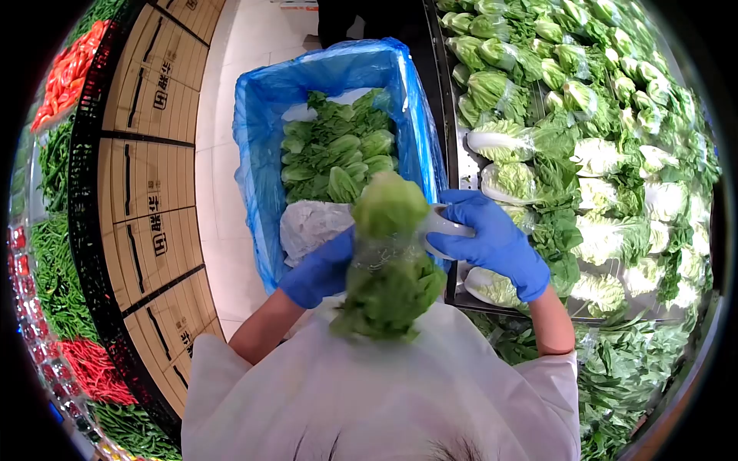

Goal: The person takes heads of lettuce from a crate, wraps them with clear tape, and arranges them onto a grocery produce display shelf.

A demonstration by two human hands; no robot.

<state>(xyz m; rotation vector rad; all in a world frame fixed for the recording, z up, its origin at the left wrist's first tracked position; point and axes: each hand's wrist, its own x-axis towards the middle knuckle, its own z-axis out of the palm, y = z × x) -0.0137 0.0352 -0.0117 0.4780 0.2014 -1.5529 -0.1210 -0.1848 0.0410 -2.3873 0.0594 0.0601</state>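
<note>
A head of lettuce (390, 207), pale end up and leafy end down, is held close in front of my chest. Clear film (377, 253) wraps round its middle. My left hand (319, 269), in a blue glove, grips the lettuce from the left, its fingertips partly hidden behind the leaves. On the other side my right hand (492, 242), also gloved, closes thumb and fingers round a whitish translucent roll of clear film (447, 226) against the lettuce. Several leafy heads (346, 154) lie in the blue-lined crate (265, 192) beyond my hands.
Crumpled whitish plastic (311, 228) sits at the crate's near end. To the right, a display shelf holds rows of wrapped lettuce (492, 88) and napa cabbage (507, 182). Along the left stand cardboard-faced panels (154, 180), with red peppers (69, 73) and green peppers (65, 269) beyond.
</note>
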